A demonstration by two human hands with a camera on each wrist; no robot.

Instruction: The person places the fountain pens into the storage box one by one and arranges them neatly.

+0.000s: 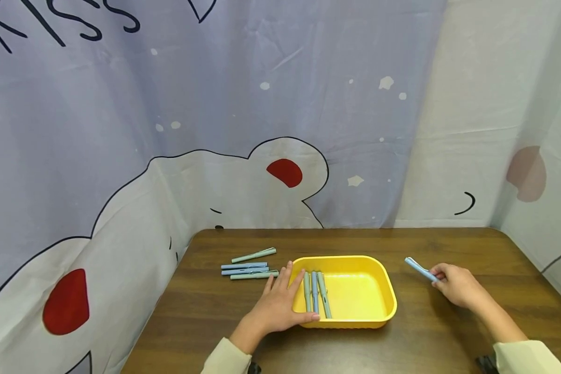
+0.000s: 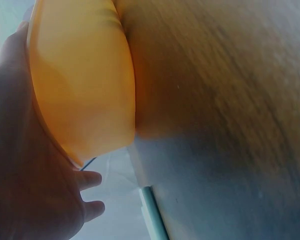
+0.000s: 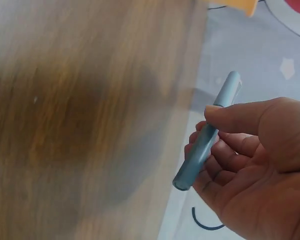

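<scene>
My right hand (image 1: 455, 284) pinches a light blue pen (image 1: 419, 269) between thumb and fingers, above the table to the right of the yellow tray (image 1: 355, 323). In the right wrist view the thumb presses on the pen (image 3: 206, 142) near its middle. My left hand (image 1: 280, 306) rests on the tray's left end with fingers spread and the thumb along the front rim. Inside the tray, at its left side, lie a green pen (image 1: 307, 292), a blue pen (image 1: 315, 292) and another green pen (image 1: 324, 295), side by side.
Left of the tray, several pens lie on the brown wooden table (image 1: 187, 322): a green pen (image 1: 254, 255) at the back, blue pens (image 1: 244, 266) and a green pen (image 1: 250, 276) nearer. A printed curtain (image 1: 355, 130) hangs behind the table.
</scene>
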